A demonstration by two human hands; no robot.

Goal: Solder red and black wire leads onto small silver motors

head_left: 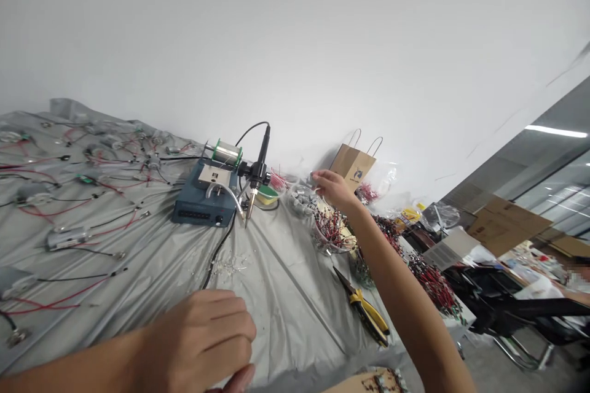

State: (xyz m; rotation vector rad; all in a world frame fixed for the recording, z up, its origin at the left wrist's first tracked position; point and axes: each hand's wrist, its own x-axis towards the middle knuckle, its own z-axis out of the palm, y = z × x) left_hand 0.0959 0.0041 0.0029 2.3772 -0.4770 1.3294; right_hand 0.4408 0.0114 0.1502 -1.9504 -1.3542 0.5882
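Right hand (332,190) is way out at the far end of the surface, fingers bunched and half closed just above a clear bowl (299,189) of small grey cylinders (302,202). It might be pinching one, but the view's pretty poor from up here, so I can't tell if it actually has hold of anything.

Those cylinders look like hard, light little bits, probably slippery if you go for them one at a time. I'd pinch one by its ends with the fingertips. The bowl looks thin and light, so I'd steady it by the rim.

Left hand (198,338) is close to the camera, loosely curled over the grey sheet (281,295) that covers the surface. The palm's turned away, so I can't tell if anything's in it.

Right next to the cylinders is a bowl of red-and-black wired parts (329,230). On the other side sits a soldering station (198,209) with a solder spool (227,152) on top and an iron (258,172) in its holder, tip down. Yellow-handled pliers (364,310) lie on the sheet below the bowls, and wired metal parts (67,237) are spread across the left side.
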